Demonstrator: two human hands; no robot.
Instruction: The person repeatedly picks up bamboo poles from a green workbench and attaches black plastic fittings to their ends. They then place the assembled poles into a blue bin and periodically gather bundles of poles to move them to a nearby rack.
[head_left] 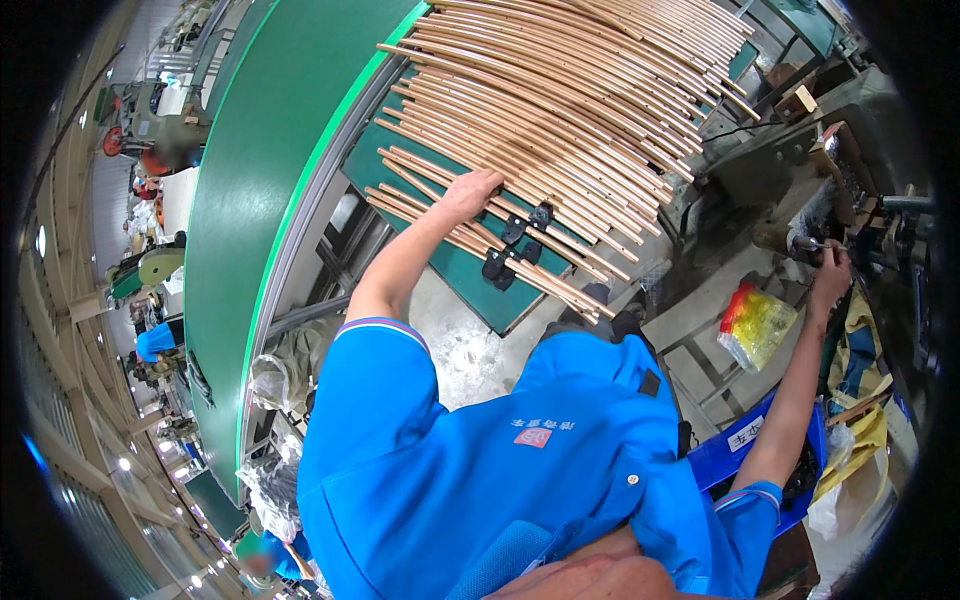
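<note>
Many long copper-coloured metal tubes with small holes lie side by side on a green-topped table. My left hand reaches over the nearer tubes, its fingers curled round one of them. Black fittings sit on a few tubes just beyond that hand, and more black fittings are on the nearest bundle. Far to the right, my right hand is closed at a dark machine, fingertips pinched beside a cylindrical part. What they hold is too small to make out.
A green conveyor belt with a bright green edge runs along the left. Below my right arm are a red-and-yellow plastic bag and a blue bin of dark parts. Clear plastic wrapping hangs by the conveyor. Other people work far left.
</note>
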